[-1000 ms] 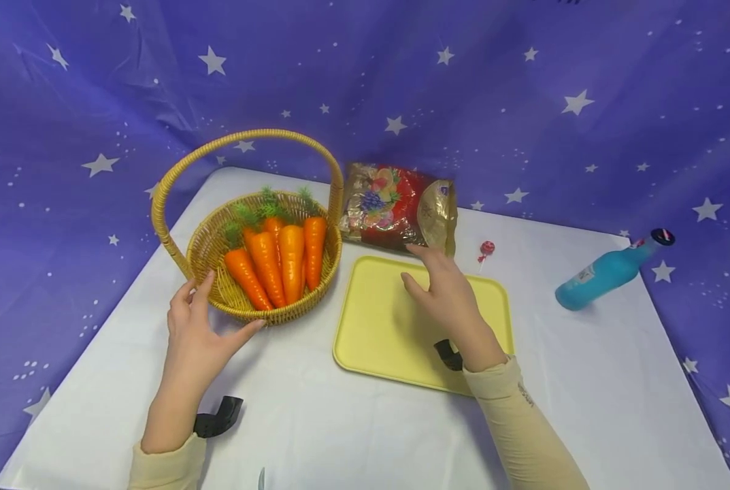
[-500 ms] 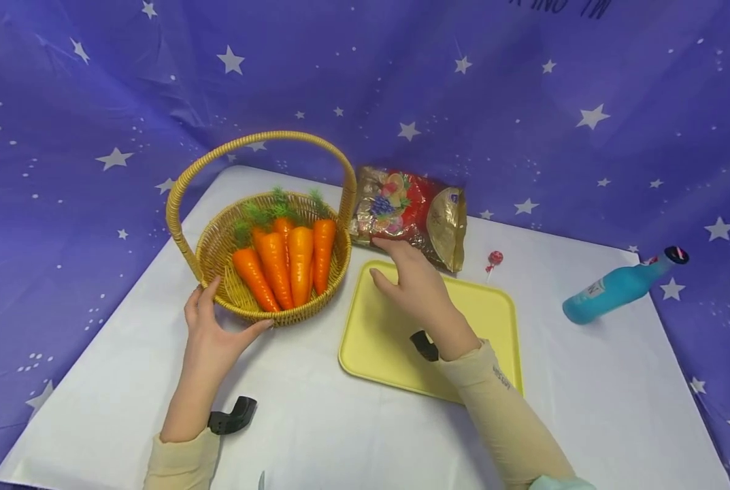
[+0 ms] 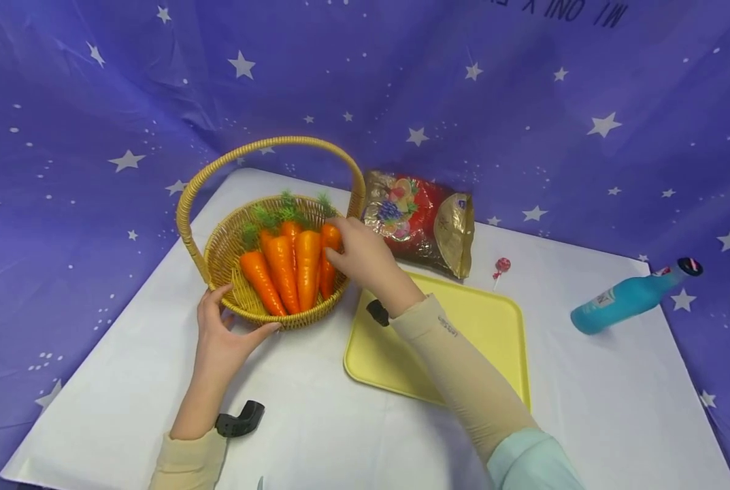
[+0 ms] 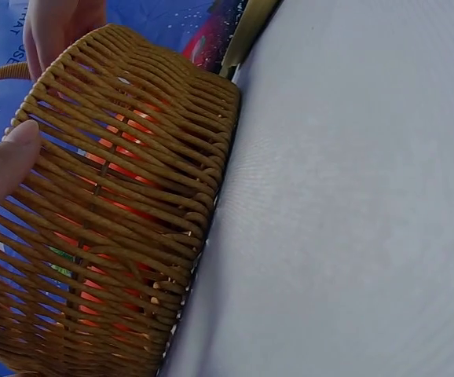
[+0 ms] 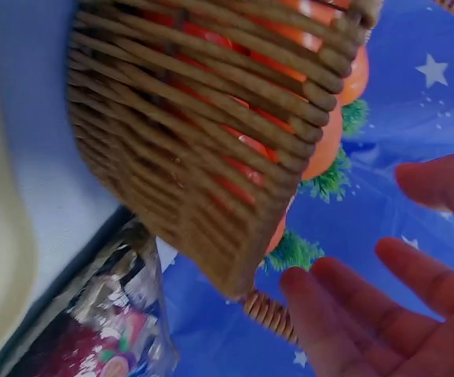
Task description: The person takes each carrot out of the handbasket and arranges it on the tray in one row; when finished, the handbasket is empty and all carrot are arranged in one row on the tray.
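Note:
In the head view a yellow wicker basket [image 3: 230, 231] with a tall arched handle holds several orange carrots [image 3: 308, 265] with green tops. My left hand [image 3: 220, 347] holds its near-left side, fingers and thumb spread around the rim; the left wrist view shows the thumb [image 4: 11, 161] on the woven rim. My right hand [image 3: 367, 258] hovers over the basket's right rim, beside the rightmost carrot [image 3: 330, 265], partly covering it. Seen from the right wrist, its fingers [image 5: 353, 306] are apart and hold nothing, near the carrot tops.
A yellow tray [image 3: 481, 327] lies right of the basket, under the right forearm. Behind it is a red and gold candy bag [image 3: 422, 218]. A red lollipop [image 3: 502, 265] and a blue bottle [image 3: 628, 299] are farther right on the white-covered table [image 3: 316, 422]. A starry purple cloth hangs behind.
My right hand has moved left from above the tray to the basket's right rim and the carrots. My left hand has stayed at the basket. The head view has shifted slightly.

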A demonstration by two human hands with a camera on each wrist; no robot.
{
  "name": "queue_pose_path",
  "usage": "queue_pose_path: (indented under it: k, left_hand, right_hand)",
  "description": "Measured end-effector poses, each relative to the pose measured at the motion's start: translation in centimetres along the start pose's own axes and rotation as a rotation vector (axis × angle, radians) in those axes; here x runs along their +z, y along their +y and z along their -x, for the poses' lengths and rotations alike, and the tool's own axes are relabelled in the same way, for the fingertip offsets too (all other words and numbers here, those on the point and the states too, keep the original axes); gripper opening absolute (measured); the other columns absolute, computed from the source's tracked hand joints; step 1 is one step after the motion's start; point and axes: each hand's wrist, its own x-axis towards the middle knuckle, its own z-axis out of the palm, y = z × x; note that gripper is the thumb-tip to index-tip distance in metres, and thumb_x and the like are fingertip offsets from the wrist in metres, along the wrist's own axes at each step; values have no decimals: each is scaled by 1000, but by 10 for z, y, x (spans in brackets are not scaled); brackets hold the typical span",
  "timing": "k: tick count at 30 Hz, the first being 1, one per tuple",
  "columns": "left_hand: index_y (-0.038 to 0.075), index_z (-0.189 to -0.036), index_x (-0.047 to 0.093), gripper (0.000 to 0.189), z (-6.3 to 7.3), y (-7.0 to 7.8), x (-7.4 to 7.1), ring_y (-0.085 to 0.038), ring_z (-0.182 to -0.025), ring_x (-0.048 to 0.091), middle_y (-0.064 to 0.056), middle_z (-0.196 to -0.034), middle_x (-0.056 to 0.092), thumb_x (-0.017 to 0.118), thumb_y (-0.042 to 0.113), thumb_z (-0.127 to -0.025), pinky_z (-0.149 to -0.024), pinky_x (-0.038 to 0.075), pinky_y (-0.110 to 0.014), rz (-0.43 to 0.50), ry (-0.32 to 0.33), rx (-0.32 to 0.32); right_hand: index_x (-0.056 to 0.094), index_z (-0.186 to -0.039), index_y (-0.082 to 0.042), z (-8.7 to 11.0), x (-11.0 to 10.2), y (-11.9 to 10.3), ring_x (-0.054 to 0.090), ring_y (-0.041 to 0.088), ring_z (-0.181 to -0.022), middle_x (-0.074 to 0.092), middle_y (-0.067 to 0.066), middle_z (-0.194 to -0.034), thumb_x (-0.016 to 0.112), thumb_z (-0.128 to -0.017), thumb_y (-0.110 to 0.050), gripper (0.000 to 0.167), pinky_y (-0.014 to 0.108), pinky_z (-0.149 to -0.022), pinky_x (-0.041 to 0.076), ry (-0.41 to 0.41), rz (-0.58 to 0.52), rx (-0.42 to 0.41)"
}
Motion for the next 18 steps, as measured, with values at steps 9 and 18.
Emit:
queue_pose_path:
  k: [9,18]
  left_hand:
    - [9,-145,25,101,0,-1,0,-38,-131,33,-14,-156,4,89,29,-68,-107,36,-48,-25,-1,12]
    - [9,-145,25,101,1,0,-1,-38,-132,32,-14,-156,3,89,29,-69,-107,36,-49,-28,-3,17]
  right_hand:
    - [52,-133,-6,-31,10,-11,60,25,-92,58,13,-120,58,-92,-27,46,38,-72,54,-71,206,65]
    - [54,-130,-7,-42,18,-13,61,23,-82,56,13,-117,58,-94,-30,43,36,-63,55,-113,328,71]
